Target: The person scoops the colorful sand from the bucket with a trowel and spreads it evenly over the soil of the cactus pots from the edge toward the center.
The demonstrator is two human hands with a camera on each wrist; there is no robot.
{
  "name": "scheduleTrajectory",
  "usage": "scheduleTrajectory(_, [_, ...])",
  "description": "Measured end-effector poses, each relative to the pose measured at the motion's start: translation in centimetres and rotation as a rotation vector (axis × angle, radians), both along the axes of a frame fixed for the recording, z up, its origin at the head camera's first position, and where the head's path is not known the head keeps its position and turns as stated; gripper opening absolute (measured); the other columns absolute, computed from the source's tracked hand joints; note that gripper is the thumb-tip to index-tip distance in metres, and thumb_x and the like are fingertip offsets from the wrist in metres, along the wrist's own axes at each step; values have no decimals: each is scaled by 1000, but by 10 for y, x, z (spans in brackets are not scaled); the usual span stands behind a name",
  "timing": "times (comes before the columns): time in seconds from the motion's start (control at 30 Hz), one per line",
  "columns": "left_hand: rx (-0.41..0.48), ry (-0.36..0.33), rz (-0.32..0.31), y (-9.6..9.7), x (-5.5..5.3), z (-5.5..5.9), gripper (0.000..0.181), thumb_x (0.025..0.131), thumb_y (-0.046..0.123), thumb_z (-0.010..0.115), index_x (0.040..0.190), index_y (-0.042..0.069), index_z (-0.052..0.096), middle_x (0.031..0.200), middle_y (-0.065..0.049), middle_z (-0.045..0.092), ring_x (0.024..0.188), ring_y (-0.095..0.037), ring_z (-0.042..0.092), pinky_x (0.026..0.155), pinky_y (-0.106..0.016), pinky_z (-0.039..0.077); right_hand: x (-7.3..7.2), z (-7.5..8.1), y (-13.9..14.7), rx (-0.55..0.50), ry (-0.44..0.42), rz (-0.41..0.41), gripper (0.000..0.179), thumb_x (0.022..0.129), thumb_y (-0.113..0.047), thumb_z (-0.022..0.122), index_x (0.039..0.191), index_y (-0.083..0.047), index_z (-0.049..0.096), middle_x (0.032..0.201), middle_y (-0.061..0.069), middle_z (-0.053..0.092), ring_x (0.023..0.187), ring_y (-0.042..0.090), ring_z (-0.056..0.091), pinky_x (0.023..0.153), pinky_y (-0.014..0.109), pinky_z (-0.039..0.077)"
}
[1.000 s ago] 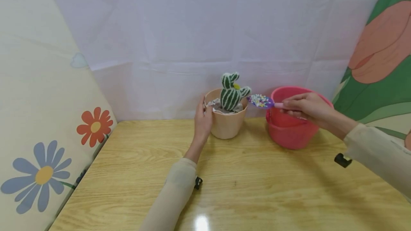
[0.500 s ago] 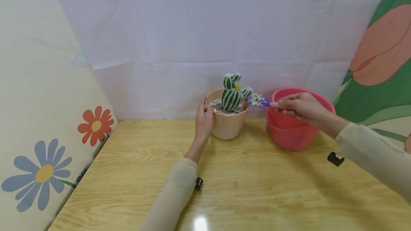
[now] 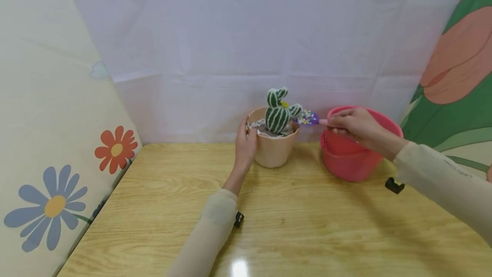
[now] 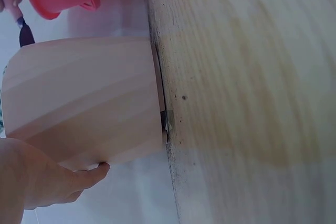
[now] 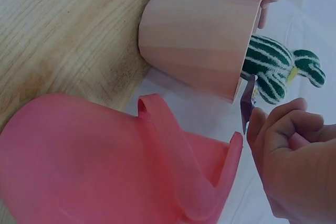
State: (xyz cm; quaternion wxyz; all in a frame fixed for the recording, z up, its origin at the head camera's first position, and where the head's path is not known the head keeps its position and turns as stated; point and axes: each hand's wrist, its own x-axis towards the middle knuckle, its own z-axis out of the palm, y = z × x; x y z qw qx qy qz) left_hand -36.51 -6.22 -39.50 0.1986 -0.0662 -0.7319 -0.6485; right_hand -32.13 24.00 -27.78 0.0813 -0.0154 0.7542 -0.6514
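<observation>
A peach flower pot (image 3: 274,153) stands upright on the table near the white backdrop, holding a green knitted cactus (image 3: 277,119) with white stripes. My left hand (image 3: 246,144) grips the pot's left side at the rim. My right hand (image 3: 357,127) holds the pink handle of a small purple shovel (image 3: 315,118) heaped with multicoloured beads. The blade's tip reaches the pot's right rim, just beneath the cactus's side arm. Grey-white filling (image 3: 259,127) lies around the cactus base. In the right wrist view, the shovel blade (image 5: 248,103) hangs at the pot's opening.
A pink bucket (image 3: 347,168) with its handle folded down stands to the right of the pot, under my right hand. Bare wood-grain table (image 3: 284,221) stretches in front. White cloth (image 3: 215,46) hangs close behind the pot and bucket.
My right hand has moved left with the shovel, bringing the loaded blade from beside the pot to its right rim. My left hand stays on the pot.
</observation>
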Motion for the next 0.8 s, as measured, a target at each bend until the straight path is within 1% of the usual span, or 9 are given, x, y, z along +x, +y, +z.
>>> scheduleTrajectory(0.07, [-4, 2, 0, 0, 0, 0, 58, 103, 24, 44, 158, 7, 36, 158, -8, 40, 138, -31, 43, 111, -43, 39, -2, 1, -2, 15, 10, -5, 29, 98, -7, 68, 118, 12, 61, 92, 4, 77, 70, 5, 67, 63, 20, 58])
scheduleTrajectory(0.13, [-4, -1, -2, 0, 0, 1, 58, 103, 25, 44, 158, 7, 35, 158, -8, 39, 138, -31, 43, 110, -44, 40, -4, 4, -6, 54, 19, -14, 30, 97, -10, 71, 118, 11, 63, 89, 3, 76, 71, 6, 67, 63, 21, 58])
scheduleTrajectory(0.23, [2, -4, -6, -1, 1, 1, 58, 103, 24, 43, 158, 8, 35, 159, -7, 39, 138, -31, 42, 109, -45, 41, -6, 9, -10, 140, 33, -14, 38, 97, -13, 72, 125, 9, 64, 87, 3, 75, 68, 6, 66, 61, 21, 57])
scheduleTrajectory(0.3, [8, -6, -6, -2, 1, 0, 58, 103, 23, 43, 158, 7, 35, 159, -8, 39, 138, -32, 42, 109, -45, 42, -8, 11, -14, 176, 39, -11, 42, 96, -15, 73, 129, 10, 63, 87, 5, 74, 68, 6, 65, 60, 21, 57])
scheduleTrajectory(0.37, [13, -7, 0, -2, 1, 0, 58, 102, 22, 43, 158, 7, 36, 159, -8, 39, 138, -33, 42, 109, -45, 42, -9, 14, -17, 206, 53, -2, 42, 97, -14, 71, 130, 10, 62, 90, 7, 74, 68, 7, 65, 61, 21, 57])
scheduleTrajectory(0.5, [18, -13, 8, -2, 1, -1, 57, 102, 21, 44, 158, 8, 36, 159, -7, 39, 139, -32, 42, 110, -44, 41, -11, 17, -22, 252, 89, 3, 39, 98, -12, 70, 128, 12, 62, 92, 9, 75, 69, 8, 65, 62, 22, 57])
scheduleTrajectory(0.6, [17, -11, 13, -2, 1, -1, 57, 102, 20, 44, 157, 8, 36, 159, -7, 39, 138, -31, 43, 109, -43, 41, -13, 17, -23, 267, 104, 5, 36, 99, -11, 68, 127, 12, 63, 91, 8, 74, 69, 9, 65, 64, 24, 58])
scheduleTrajectory(0.7, [18, -3, 15, 0, 1, 0, 57, 102, 18, 44, 157, 7, 36, 158, -8, 40, 131, -30, 47, 105, -44, 44, -14, 15, -23, 273, 116, 5, 34, 99, -10, 68, 124, 13, 64, 90, 9, 74, 70, 12, 65, 63, 25, 58])
scheduleTrajectory(0.8, [21, -4, 11, 1, 1, 0, 57, 102, 17, 45, 157, 7, 36, 157, -8, 41, 129, -29, 48, 105, -45, 44, -16, 12, -23, 286, 132, -3, 33, 99, -10, 69, 122, 13, 66, 89, 12, 73, 70, 14, 64, 60, 24, 57])
